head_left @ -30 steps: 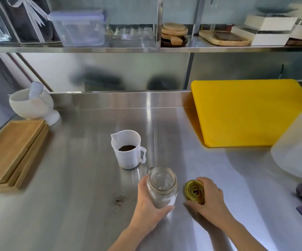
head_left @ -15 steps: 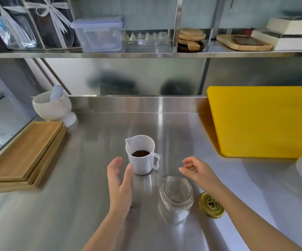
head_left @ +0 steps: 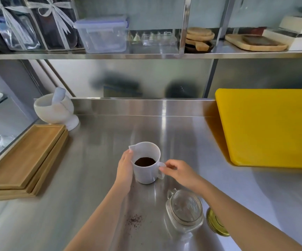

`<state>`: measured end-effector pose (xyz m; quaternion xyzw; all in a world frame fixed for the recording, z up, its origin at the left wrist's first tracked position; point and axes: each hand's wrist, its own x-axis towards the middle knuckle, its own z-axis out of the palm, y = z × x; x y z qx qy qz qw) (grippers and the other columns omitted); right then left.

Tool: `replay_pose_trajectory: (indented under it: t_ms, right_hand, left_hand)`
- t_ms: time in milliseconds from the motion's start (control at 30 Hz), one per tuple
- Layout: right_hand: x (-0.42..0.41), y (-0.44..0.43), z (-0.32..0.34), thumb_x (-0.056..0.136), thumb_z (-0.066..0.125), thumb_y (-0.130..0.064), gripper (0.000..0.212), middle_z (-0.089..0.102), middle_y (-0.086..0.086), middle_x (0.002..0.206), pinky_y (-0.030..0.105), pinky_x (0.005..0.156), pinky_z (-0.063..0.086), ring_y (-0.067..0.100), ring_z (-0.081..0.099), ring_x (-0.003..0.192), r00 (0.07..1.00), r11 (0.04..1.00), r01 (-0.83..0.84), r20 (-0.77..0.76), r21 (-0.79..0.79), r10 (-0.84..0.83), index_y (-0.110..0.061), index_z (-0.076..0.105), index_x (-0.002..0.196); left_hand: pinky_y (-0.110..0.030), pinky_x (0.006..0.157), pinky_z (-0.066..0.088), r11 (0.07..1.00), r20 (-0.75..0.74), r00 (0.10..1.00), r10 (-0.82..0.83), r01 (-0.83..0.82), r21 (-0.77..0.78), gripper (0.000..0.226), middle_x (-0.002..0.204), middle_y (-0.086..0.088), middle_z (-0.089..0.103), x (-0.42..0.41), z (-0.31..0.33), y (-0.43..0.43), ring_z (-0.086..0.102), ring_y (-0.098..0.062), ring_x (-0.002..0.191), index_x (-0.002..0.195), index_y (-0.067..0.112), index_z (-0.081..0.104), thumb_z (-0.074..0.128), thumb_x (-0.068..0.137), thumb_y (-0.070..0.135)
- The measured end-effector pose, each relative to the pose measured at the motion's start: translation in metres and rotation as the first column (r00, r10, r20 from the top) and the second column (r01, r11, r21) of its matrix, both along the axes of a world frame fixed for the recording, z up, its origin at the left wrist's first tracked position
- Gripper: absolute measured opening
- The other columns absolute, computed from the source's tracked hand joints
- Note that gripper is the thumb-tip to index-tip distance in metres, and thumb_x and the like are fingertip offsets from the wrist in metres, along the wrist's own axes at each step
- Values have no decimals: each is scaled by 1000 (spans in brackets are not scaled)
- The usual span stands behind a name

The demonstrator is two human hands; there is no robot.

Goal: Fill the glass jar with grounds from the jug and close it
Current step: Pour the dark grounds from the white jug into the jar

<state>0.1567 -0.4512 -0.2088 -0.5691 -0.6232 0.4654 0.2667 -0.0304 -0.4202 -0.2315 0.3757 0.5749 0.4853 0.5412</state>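
On a steel counter, the left hand cups the white jug of grounds; right hand fingers pinch its handle. The open glass jar stands nearer, right, beside its gold lid.

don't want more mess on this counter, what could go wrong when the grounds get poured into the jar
1. The jar has a narrow mouth and the jug is wide, so grounds may miss it; a small spill already lies on the counter.
2. The lid lies under the right forearm; a sweep could knock it or the jar.
3. The right hand only pinches the handle, so the jug could slip when tipped.
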Motion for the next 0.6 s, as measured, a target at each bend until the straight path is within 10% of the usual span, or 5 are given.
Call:
replay_pose_trajectory:
  t_ms: [433,600]
  right_hand:
    - [4,11,5,93,51,-25,17,66,3,84,24,71,42,15,57,79,990,963,120,-103,242,-97,-15,64,91]
    - [11,8,38,96,44,-26,20,63,-10,78,25,76,49,2,59,76,936,906,287,-291,311,-196,-27,60,83]
  left_hand:
    - [-24,75,42,990,94,995,12,-25,137,28,86,26,69,22,25,-11,62,7,87,97,38,61,42,81,51]
    - [-31,94,41,971,93,995,-25,2,241,34,113,16,62,42,71,-16,54,-4,110,103,45,59,39,79,60]
